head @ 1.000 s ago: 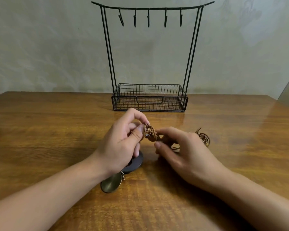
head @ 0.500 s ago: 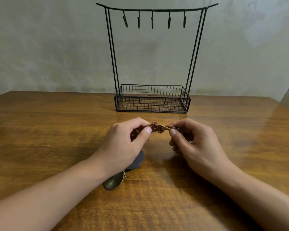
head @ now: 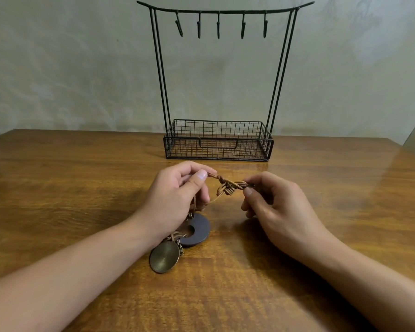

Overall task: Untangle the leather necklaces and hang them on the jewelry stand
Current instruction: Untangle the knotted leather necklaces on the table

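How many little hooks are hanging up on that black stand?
5, all empty, in a row under the top bar of the jewelry stand: far left, next, middle, next, far right. None look hidden.

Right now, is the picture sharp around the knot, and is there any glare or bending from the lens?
Head view: the knot between the left hand and right hand is fairly sharp; soft glare lies on the table at right; the wide lens splays the jewelry stand posts outward.
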